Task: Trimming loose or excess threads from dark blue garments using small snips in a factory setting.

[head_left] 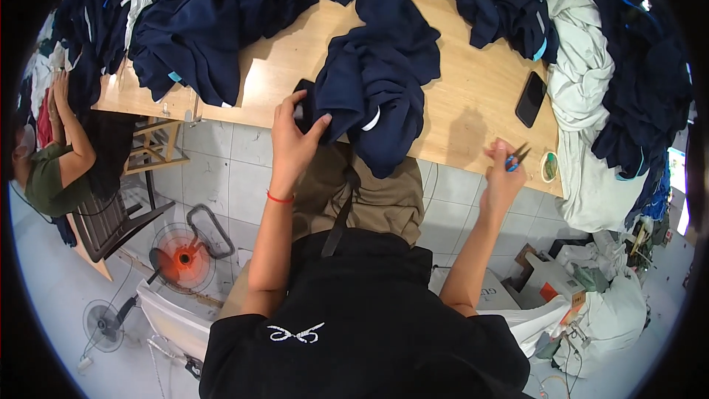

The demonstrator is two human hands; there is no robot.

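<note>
Navy garment point(380, 81) lies centre frame on wooden table point(473, 81), hanging over near edge. Left hand point(294, 137) pinches its left edge; right hand point(502, 170), lower right, closed on small blue-handled snips point(517, 157), w/ black phone point(530, 99) just above.

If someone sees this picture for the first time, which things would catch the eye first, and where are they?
First come the heaps of dark navy garments along the far side of the wooden table. One navy garment hangs over the near edge, gripped by the left hand. The right hand holds small blue-handled snips near the table edge, and an orange-centred fan stands on the tiled floor at lower left.
</note>
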